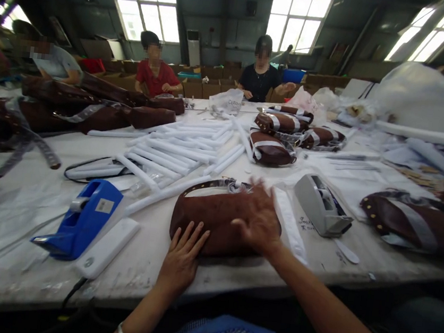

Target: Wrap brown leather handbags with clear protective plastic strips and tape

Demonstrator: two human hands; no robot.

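Note:
A brown handbag [220, 217] lies on its side on the white-covered table in front of me, its studded strap [198, 185] along the far edge. My left hand [183, 258] rests flat on the bag's near left part, fingers spread. Over its right part is my right hand [261, 222], fingers apart and blurred by motion; whether it touches the leather I cannot tell. Between the bag and the grey tape dispenser [316, 206] lies a white sheet [289, 225]. To the left stands a blue tape dispenser [83, 220], next to a white box-shaped device [108, 250] with a black cord.
White rolled tubes [175, 153] are piled beyond the bag. More brown bags lie at the back [277, 140], a heap of brown bags [93, 103] at left, and another brown bag [408, 220] at right. Several people sit across the table, including one in red [152, 73].

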